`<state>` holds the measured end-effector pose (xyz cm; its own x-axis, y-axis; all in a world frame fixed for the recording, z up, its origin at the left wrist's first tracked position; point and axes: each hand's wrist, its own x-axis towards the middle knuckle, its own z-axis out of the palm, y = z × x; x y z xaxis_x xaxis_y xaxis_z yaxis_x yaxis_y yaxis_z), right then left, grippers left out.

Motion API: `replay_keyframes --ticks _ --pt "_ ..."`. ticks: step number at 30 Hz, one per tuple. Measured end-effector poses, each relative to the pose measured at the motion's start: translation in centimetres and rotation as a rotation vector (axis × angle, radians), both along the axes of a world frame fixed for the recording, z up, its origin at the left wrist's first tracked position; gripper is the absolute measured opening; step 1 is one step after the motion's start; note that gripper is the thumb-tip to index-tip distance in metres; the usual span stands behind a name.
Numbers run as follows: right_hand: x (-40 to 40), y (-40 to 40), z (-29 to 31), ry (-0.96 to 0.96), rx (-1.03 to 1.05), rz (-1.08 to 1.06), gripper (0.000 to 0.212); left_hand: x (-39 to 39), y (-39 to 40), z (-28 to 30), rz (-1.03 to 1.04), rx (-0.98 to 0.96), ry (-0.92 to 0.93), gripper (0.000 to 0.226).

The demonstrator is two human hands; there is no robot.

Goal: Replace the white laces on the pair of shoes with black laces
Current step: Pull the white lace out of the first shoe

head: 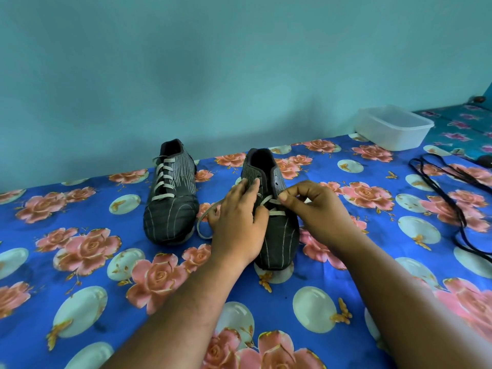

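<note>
Half the right shoe [277, 235] behind hands.

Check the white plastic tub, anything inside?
The white tub stands open at the bed's far right; its visible inner walls look bare. The near rim hides the bottom, so contents cannot be ruled out.

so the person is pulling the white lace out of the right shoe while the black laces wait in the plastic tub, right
Not quite: the black laces lie loose on the flowered cloth, nearer the person than the plastic tub, not in it. The head view shows this. The rest holds: the right hand pinches the white lace on the right shoe while the left hand steadies it.
</note>
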<state>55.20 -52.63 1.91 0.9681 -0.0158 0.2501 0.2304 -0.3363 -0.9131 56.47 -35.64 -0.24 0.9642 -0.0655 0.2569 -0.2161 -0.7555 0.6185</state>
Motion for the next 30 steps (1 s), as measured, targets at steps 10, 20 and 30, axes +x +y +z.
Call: replay_keyframes --ticks 10,20,30 --pt "0.0 -0.1 0.7 0.006 0.298 -0.053 0.033 -0.2 0.0 0.4 -0.012 -0.085 0.048 0.071" --pt "-0.5 0.1 0.6 -0.029 -0.017 -0.026 0.021 0.0 0.1 0.2 -0.014 -0.077 0.062 0.057" --pt "1.4 -1.7 -0.4 -0.072 0.014 -0.349 0.012 -0.1 0.0 0.3 -0.023 -0.113 0.098 0.057"
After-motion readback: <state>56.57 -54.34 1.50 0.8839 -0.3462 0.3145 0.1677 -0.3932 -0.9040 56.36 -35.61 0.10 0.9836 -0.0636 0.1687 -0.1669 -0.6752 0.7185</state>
